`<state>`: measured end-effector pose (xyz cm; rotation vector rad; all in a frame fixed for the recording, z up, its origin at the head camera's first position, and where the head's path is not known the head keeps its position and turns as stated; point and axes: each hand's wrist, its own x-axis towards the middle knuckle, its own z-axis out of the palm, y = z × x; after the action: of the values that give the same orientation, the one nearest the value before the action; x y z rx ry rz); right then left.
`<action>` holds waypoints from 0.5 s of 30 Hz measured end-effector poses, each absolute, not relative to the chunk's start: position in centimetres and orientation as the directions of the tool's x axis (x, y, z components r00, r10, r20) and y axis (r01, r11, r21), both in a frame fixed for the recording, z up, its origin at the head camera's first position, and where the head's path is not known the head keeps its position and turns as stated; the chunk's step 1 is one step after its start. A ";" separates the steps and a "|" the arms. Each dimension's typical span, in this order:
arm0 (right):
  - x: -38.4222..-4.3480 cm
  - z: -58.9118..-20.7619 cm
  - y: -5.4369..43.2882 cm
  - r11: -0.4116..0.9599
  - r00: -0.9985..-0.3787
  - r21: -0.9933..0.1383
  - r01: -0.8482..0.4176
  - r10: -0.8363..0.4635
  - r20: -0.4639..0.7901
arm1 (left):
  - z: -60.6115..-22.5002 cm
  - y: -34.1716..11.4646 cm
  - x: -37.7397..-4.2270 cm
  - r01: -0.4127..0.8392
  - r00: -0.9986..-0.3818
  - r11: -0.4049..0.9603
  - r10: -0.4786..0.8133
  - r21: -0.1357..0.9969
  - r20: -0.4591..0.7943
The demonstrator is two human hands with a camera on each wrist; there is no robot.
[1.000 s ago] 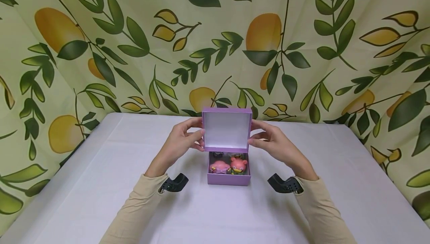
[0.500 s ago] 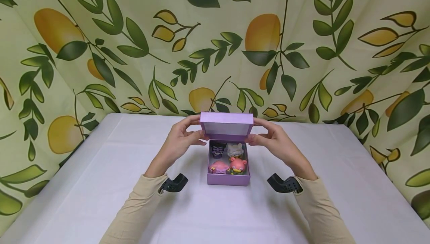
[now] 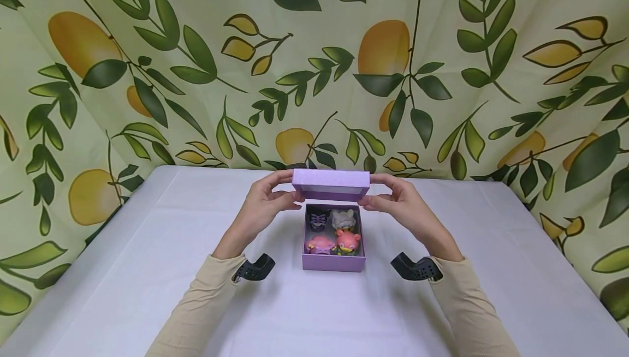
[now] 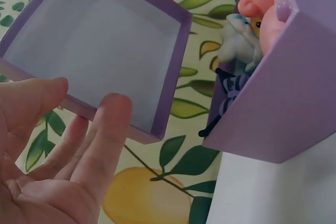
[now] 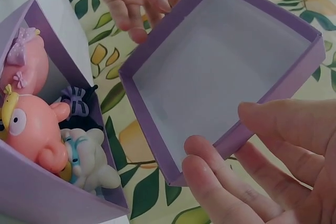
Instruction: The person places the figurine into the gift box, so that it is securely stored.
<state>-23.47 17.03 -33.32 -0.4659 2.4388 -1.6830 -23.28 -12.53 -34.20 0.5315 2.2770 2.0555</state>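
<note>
Above the back of a purple box [image 3: 334, 262], a matching purple lid [image 3: 331, 178] hangs tilted, its white inside showing in both wrist views. My left hand [image 3: 262, 200] grips the lid's left side between thumb and fingers. Opposite it, my right hand [image 3: 399, 202] holds the right side the same way. Inside the box sit a pink figure with a round head [image 3: 348, 241], a pink piece with a purple bow [image 3: 320, 244], a white eared figure [image 3: 343, 219] and a dark purple striped item [image 3: 318, 220]. Lid and box are apart.
The box stands on a table with a white cloth [image 3: 147, 269]. Behind the table hangs a curtain [image 3: 314, 89] printed with leaves and yellow fruit. A black wrist camera mount [image 3: 255, 267] sits on the left wrist, another black mount [image 3: 416, 268] on the right.
Both hands have tipped the lid from near upright toward flat, so its top edge came forward and down. The items at the back of the box have come into view.
</note>
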 end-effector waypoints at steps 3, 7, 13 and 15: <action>-23.6 -33.5 17.2 0.320 -0.943 -0.934 -0.160 -0.330 0.048 | -34.5 -12.4 -23.4 0.225 -0.943 0.084 0.268 0.971 0.196; -23.8 -33.7 17.3 0.296 -0.941 -0.946 -0.133 -0.338 0.027 | -34.9 -12.2 -23.6 0.221 -0.945 0.101 0.269 0.970 0.187; -24.1 -34.1 17.5 0.279 -0.937 -0.954 -0.105 -0.349 0.001 | -35.1 -12.2 -23.7 0.220 -0.947 0.122 0.265 0.968 0.182; -24.2 -34.2 17.5 0.282 -0.936 -0.954 -0.105 -0.353 -0.002 | -35.2 -12.2 -23.7 0.217 -0.946 0.116 0.271 0.969 0.180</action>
<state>-24.18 17.53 -34.15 -0.4246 2.3363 -1.7122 -23.71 -12.17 -35.23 0.5070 2.3151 1.9984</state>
